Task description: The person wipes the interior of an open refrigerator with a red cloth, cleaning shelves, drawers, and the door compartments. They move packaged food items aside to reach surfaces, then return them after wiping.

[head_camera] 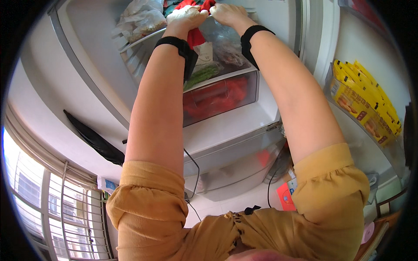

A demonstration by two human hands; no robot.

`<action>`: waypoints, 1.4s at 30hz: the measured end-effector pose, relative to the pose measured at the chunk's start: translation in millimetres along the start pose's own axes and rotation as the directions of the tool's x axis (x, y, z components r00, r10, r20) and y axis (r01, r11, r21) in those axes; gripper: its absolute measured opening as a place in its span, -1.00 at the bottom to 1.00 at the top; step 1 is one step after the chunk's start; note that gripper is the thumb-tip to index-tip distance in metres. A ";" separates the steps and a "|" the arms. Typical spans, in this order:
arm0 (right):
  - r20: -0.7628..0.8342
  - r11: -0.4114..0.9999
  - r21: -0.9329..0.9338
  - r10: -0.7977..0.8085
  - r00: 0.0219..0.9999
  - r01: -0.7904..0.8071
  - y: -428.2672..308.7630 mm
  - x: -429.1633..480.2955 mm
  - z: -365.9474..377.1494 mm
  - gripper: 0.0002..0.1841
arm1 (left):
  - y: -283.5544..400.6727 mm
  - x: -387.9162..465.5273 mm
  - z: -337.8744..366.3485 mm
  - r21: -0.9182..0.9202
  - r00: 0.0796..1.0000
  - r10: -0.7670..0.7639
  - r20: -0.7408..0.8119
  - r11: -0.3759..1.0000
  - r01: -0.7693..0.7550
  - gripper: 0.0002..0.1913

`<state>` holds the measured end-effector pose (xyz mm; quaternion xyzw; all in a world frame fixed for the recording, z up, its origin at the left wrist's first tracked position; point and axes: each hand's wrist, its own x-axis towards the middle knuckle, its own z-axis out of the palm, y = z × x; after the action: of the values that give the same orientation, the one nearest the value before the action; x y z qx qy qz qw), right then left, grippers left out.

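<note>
My left hand (187,18) and my right hand (229,15) are at the front edge of an upper shelf (143,39) in an open refrigerator. Both have curled fingers around a red bag or cloth (196,38), whose material I cannot settle. Part of it bunches up between the hands, and part hangs below my left hand. Under the shelf are a pale printed packet (205,53), green vegetables in clear plastic (203,75) and a clear plastic bag (230,53). My fingertips are partly hidden.
White plastic bags (140,21) lie on the shelf at left. Below is a clear drawer (220,96) with red contents. The open door at right holds yellow food packets (365,101). A black cable (198,171) hangs in front of the lower freezer drawer (232,182).
</note>
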<state>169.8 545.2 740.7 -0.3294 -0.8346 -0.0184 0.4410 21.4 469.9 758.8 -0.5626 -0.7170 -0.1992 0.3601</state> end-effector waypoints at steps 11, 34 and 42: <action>0.058 1.000 0.018 -0.014 0.998 0.013 8.8 10.7 8.1 -0.47 | -14.1 -0.4 5.4 0.316 0.888 0.456 -0.060 0.853 -0.416 -0.71; 0.015 0.993 -0.109 -0.038 0.999 0.039 9.3 5.0 12.5 -0.54 | -21.6 -64.3 -57.2 0.143 0.979 0.204 -0.012 0.969 -0.200 -0.45; -0.043 0.996 -0.070 -0.057 0.997 0.054 9.1 0.2 15.1 -0.51 | -62.0 -78.4 -107.4 0.463 0.986 0.004 0.169 0.883 -0.083 -0.46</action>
<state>163.9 557.3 729.3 -0.3206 -0.8322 -0.0669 0.4474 2.3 325.8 779.2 -0.4895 -0.7579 0.0345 0.4299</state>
